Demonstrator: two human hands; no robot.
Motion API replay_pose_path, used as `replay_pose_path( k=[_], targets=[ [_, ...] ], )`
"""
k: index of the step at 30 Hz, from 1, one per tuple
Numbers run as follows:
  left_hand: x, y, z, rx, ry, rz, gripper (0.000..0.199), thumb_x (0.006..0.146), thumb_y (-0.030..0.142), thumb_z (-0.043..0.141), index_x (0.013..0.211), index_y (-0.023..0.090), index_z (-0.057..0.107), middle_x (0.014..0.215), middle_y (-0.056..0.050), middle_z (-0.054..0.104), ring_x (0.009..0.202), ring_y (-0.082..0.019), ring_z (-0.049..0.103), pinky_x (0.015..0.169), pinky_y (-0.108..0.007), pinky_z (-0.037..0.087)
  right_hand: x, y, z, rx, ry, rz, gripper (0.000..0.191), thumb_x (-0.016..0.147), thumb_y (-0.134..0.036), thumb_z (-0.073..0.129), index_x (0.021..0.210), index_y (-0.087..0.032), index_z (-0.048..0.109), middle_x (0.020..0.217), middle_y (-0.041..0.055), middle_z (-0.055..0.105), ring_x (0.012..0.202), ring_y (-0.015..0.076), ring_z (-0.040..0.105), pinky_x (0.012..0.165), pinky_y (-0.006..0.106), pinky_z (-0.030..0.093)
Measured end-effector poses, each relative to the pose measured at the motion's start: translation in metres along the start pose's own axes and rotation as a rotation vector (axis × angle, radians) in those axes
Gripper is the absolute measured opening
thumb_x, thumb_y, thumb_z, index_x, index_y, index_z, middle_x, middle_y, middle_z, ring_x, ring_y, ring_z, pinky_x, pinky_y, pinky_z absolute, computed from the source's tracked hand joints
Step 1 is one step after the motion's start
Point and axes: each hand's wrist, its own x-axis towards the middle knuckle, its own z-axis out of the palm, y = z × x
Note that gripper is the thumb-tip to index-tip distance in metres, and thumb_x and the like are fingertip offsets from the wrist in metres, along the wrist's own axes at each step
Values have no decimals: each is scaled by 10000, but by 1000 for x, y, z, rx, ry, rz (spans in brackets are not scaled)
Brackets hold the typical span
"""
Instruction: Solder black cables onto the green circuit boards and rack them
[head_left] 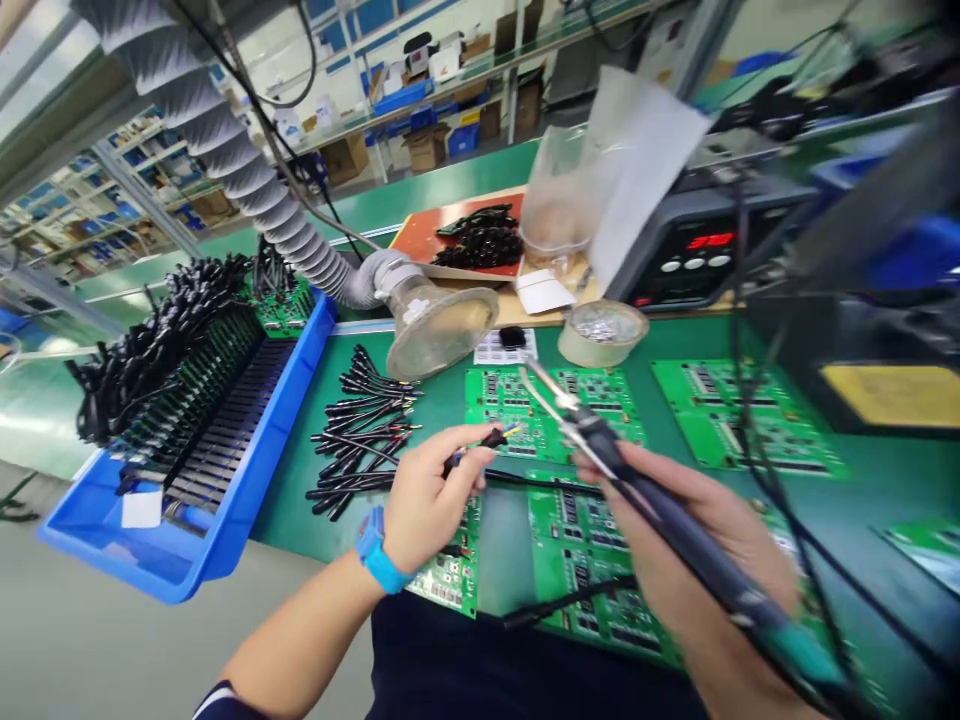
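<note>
Between thumb and fingers, my left hand (439, 490) pinches a black cable (493, 438) with thin coloured wire ends pointing right. My right hand (697, 530) is wrapped round a soldering iron (660, 510), blurred by motion. A thin tube runs alongside the iron's metal tip, which points up and left above a green circuit board (480, 400). More boards (592, 540) lie below and between my hands. Left of my left hand, several black cables (360, 430) rest in a bundle on the green bench, their stripped ends facing right.
At the left stands a blue bin (281, 420) with boards and black cables. A grey fume hose (300, 240) ends in a hood (442, 325). Behind the boards are a round tin (602, 335) and a soldering station (697, 250) with a red display. Another board (750, 415) lies right.
</note>
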Motion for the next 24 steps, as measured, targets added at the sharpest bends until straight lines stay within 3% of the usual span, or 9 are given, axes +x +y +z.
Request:
replay_pose_path(
  k=[5, 11, 13, 15, 17, 19, 22, 24],
  targets=[
    [-1, 10, 12, -55, -139, -10, 215, 902, 291, 478, 1025, 183, 618, 790, -21, 631, 572, -82, 569, 543, -192, 465, 10, -10, 22, 197, -48, 13, 311, 749, -253, 663, 1051, -272, 589, 922, 5, 691, 843, 146, 664, 716, 262, 575],
    [-7, 11, 20, -142, -237, -86, 255, 921, 299, 444, 1105, 192, 584, 788, -20, 678, 565, -86, 587, 533, -191, 466, 7, -7, 19, 332, -44, 16, 278, 729, -173, 679, 977, -269, 598, 854, -33, 696, 767, 108, 668, 667, 198, 569],
    [-8, 9, 22, -54, -190, -9, 238, 899, 298, 494, 1087, 195, 598, 853, -32, 684, 655, -105, 616, 609, -212, 494, 6, -6, 16, 318, -38, 22, 283, 712, -157, 692, 960, -259, 603, 837, -34, 691, 743, 104, 667, 646, 181, 562],
    [-10, 7, 22, 101, -104, 160, 218, 871, 277, 547, 1053, 183, 623, 886, -46, 675, 763, -129, 620, 702, -237, 501, 4, -6, 13, 262, -27, 2, 296, 694, -131, 700, 949, -252, 612, 870, -28, 680, 762, 101, 661, 660, 180, 555],
    [-12, 6, 21, 320, -71, 337, 224, 878, 246, 533, 1060, 154, 626, 843, -63, 656, 782, -148, 606, 705, -255, 499, 3, -4, 7, 168, -65, -106, 308, 706, -109, 677, 972, -255, 618, 934, -12, 658, 843, 119, 644, 718, 221, 547],
    [-15, 5, 20, 545, -116, 431, 250, 908, 229, 461, 1074, 130, 618, 771, -67, 630, 703, -156, 587, 627, -267, 495, 2, 0, -1, 43, -186, -272, 341, 735, -94, 634, 1031, -261, 613, 980, 4, 638, 921, 149, 613, 781, 285, 525],
    [-20, 6, 18, 664, -174, 419, 259, 915, 246, 432, 1028, 124, 630, 731, -64, 620, 633, -162, 573, 564, -273, 478, -2, 7, -8, -91, -354, -405, 380, 760, -93, 594, 1101, -259, 592, 991, 17, 634, 945, 172, 593, 804, 327, 500],
    [-22, 8, 20, 533, -151, 329, 228, 908, 254, 457, 958, 136, 646, 686, -43, 626, 621, -148, 581, 573, -251, 472, -6, 8, -4, -81, -268, -376, 380, 741, -89, 616, 1084, -252, 594, 976, 17, 638, 921, 167, 600, 777, 315, 505]
  ],
)
